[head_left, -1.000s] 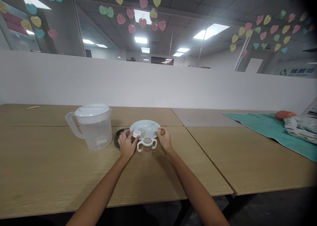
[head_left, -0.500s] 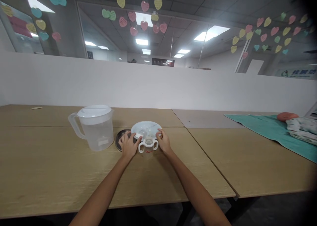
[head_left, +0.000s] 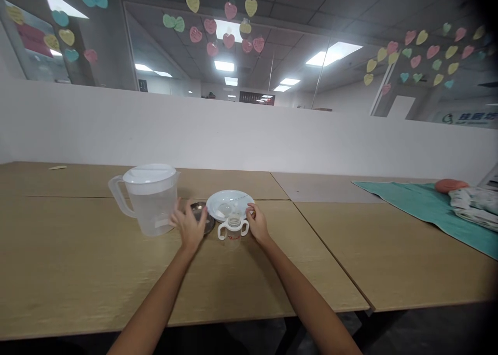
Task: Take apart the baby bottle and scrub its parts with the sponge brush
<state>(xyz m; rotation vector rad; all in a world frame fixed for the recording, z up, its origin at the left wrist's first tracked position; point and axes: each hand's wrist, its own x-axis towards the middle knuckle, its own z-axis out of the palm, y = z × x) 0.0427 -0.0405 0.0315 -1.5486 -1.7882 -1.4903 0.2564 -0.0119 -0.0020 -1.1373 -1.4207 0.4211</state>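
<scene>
My left hand [head_left: 189, 224] is open, fingers spread, between the clear plastic pitcher [head_left: 152, 207] and a round metal dish [head_left: 210, 225]. Its fingertips overlap the pitcher's lower right side; whether they touch cannot be made out. My right hand [head_left: 257, 223] has thumb and fingers closed at the right rim of a pale blue plate [head_left: 218, 195]. A clear, rounded item [head_left: 225, 208] and a thin stick-like piece lie in the plate. In front of it stands a small clear bottle [head_left: 233, 234] with two white handles, upright and uncapped.
The pitcher has a white lid and stands left on the wooden table [head_left: 116, 272]. Far right, a green cloth [head_left: 412, 204] carries an orange item [head_left: 451, 185] and folded patterned fabric [head_left: 474, 203]. A white wall [head_left: 249, 137] rises behind the table.
My left hand has moved left from the plate's edge towards the pitcher, its fingers spreading. A small white piece by its thumb is out of sight now. My right hand stays put.
</scene>
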